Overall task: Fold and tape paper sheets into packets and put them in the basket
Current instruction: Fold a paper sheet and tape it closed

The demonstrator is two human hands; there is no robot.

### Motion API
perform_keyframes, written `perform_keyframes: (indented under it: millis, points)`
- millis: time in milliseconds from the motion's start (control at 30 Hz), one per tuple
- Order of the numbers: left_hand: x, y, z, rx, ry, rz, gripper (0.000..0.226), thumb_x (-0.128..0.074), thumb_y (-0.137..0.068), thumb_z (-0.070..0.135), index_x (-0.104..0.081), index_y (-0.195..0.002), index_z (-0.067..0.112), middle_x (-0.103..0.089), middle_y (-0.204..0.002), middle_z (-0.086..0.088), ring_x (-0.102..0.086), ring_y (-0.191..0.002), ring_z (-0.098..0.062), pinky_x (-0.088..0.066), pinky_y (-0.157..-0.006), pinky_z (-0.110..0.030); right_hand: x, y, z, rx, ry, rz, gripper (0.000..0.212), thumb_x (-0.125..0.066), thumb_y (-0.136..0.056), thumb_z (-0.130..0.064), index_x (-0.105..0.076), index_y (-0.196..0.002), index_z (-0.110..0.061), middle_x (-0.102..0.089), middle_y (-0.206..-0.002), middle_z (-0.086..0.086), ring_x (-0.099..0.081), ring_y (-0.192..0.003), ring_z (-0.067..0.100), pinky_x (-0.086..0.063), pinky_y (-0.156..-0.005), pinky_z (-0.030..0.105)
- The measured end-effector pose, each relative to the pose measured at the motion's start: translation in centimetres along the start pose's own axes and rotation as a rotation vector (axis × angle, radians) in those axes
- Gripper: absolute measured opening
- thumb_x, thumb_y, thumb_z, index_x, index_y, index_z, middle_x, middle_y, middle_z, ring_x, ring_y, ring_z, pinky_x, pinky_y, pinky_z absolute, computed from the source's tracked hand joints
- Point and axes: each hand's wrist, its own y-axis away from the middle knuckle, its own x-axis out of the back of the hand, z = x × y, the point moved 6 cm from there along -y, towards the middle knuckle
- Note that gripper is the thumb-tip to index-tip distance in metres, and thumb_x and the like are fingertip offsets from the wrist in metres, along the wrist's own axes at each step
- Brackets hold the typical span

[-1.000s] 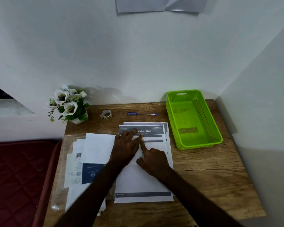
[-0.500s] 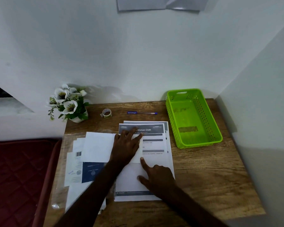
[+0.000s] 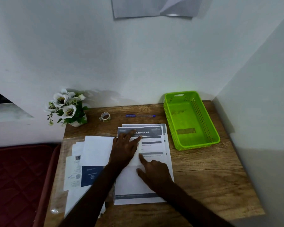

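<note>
Head view: the left hand (image 3: pixel 124 149) presses flat-fingered on a folded paper sheet (image 3: pixel 134 158) atop the printed stack (image 3: pixel 152 145), while the right hand (image 3: pixel 154 172), forefinger extended, touches its crease running away from the person; the green basket (image 3: pixel 215 138) sits rightward, nearer that hand.

Under both hands lies a white printed paper sheet with grey bands (image 3: pixel 152 145), matt and smooth; the left hand (image 3: pixel 124 149) presses flat on it, the right hand (image 3: pixel 154 171) touches it with an extended forefinger; beneath is a brown wooden table with visible grain (image 3: pixel 203 169), dull in finish; to the right of the right hand stands a bright green perforated plastic basket (image 3: pixel 206 128), slightly glossy; beyond the left hand sit a small roll of clear shiny tape (image 3: pixel 105 116) and a blue-capped clear plastic pen (image 3: pixel 140 115); left of the left hand lie more matt white papers (image 3: pixel 97 149).
</note>
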Motion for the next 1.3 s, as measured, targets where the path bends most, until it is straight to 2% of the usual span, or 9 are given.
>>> perform_keyframes:
  millis: [167, 333, 433, 667, 800, 967, 1067, 1167, 1300]
  points:
    - [0.2, -0.1, 0.2, 0.013, -0.015, -0.015, 0.044, -0.042, -0.098, 0.044, -0.064, -0.135, 0.033, -0.051, -0.152, -0.005, -0.051, -0.132, -0.037, -0.045, -0.101, -0.059, -1.7, 1.1, -0.2, 0.02, 0.065, -0.07, 0.064, -0.029, -0.107, -0.052, -0.009, -0.161, -0.027, -0.065, -0.12, 0.016, -0.064, -0.107, 0.031, -0.048, -0.088, 0.04]
    - [1.4, -1.2, 0.3, 0.065, 0.014, 0.014, 0.042, -0.048, -0.097, 0.048, -0.071, -0.122, 0.024, -0.066, -0.132, -0.011, -0.062, -0.119, -0.038, -0.047, -0.099, -0.057, -2.2, 1.8, -0.4, 0.015, 0.061, -0.085, 0.065, -0.032, -0.107, -0.048, -0.006, -0.162, -0.025, -0.066, -0.119, 0.014, -0.065, -0.105, 0.029, -0.049, -0.091, 0.041]
    - [1.7, -2.2, -0.3, 0.125, 0.001, -0.025, 0.056, -0.039, -0.095, 0.06, -0.068, -0.121, 0.019, -0.066, -0.125, -0.009, -0.06, -0.12, -0.034, -0.04, -0.105, -0.057, -2.2, 1.7, -0.6, 0.004, 0.051, -0.098, 0.065, -0.034, -0.107, -0.048, -0.007, -0.162, -0.024, -0.065, -0.12, 0.014, -0.064, -0.107, 0.028, -0.049, -0.094, 0.041]
    - [2.0, -3.8, -0.1, 0.177, 0.137, -0.158, 0.042, -0.056, -0.094, 0.063, -0.064, -0.114, 0.026, -0.064, -0.133, 0.001, -0.043, -0.137, -0.027, -0.019, -0.12, -0.057, -2.6, 1.5, -0.5, 0.017, 0.052, -0.097, 0.067, -0.034, -0.107, -0.048, -0.007, -0.162, -0.022, -0.065, -0.12, 0.014, -0.065, -0.106, 0.027, -0.049, -0.095, 0.041]
    - [1.6, -3.9, 0.3, 0.175, 0.197, -0.196, 0.035, -0.061, -0.096, 0.054, -0.067, -0.118, 0.028, -0.062, -0.138, 0.004, -0.04, -0.138, -0.025, -0.019, -0.118, -0.054, -2.6, 1.5, -0.6, 0.03, 0.03, -0.103, 0.066, -0.035, -0.107, -0.048, -0.008, -0.162, -0.023, -0.064, -0.123, 0.013, -0.064, -0.11, 0.028, -0.048, -0.098, 0.041]
    - [2.7, -3.5, 0.7, 0.121, 0.356, -0.105, 0.015, -0.066, -0.096, 0.04, -0.076, -0.099, 0.029, -0.071, -0.115, 0.012, -0.045, -0.11, -0.005, -0.023, -0.106, -0.041, 0.3, 1.0, 0.7, 0.001, -0.165, 0.017, 0.056, -0.034, -0.104, -0.056, -0.033, -0.155, -0.033, -0.064, -0.132, 0.005, -0.06, -0.118, 0.021, -0.045, -0.096, 0.031]
    - [4.0, -3.1, 1.4, 0.075, 0.422, -0.06, 0.014, -0.068, -0.096, 0.033, -0.078, -0.097, 0.024, -0.073, -0.108, 0.009, -0.045, -0.1, 0.002, -0.023, -0.092, -0.018, 2.4, 0.0, 2.1, -0.11, -0.307, 0.253, 0.05, -0.038, -0.103, -0.056, -0.051, -0.145, -0.033, -0.071, -0.123, -0.001, -0.065, -0.11, 0.015, -0.046, -0.086, 0.026]
    - [4.7, -2.8, 1.5, 0.054, 0.445, -0.037, 0.013, -0.07, -0.095, 0.03, -0.079, -0.097, 0.021, -0.074, -0.105, 0.008, -0.054, -0.101, -0.003, -0.02, -0.09, 0.002, 2.1, -2.4, 3.6, -0.205, -0.508, 0.291, 0.042, -0.049, -0.1, -0.051, -0.068, -0.129, -0.027, -0.073, -0.12, -0.001, -0.067, -0.108, 0.019, -0.049, -0.086, 0.029]
    - [4.8, -2.8, 1.6, 0.075, 0.518, -0.099, 0.015, -0.071, -0.093, 0.036, -0.079, -0.097, 0.025, -0.074, -0.1, 0.013, -0.062, -0.098, -0.002, -0.043, -0.09, -0.017, 1.4, -4.7, 4.0, -0.119, -0.865, 0.235, 0.026, -0.063, -0.098, -0.03, -0.079, -0.108, -0.013, -0.077, -0.106, 0.005, -0.068, -0.094, 0.016, -0.051, -0.085, 0.03]
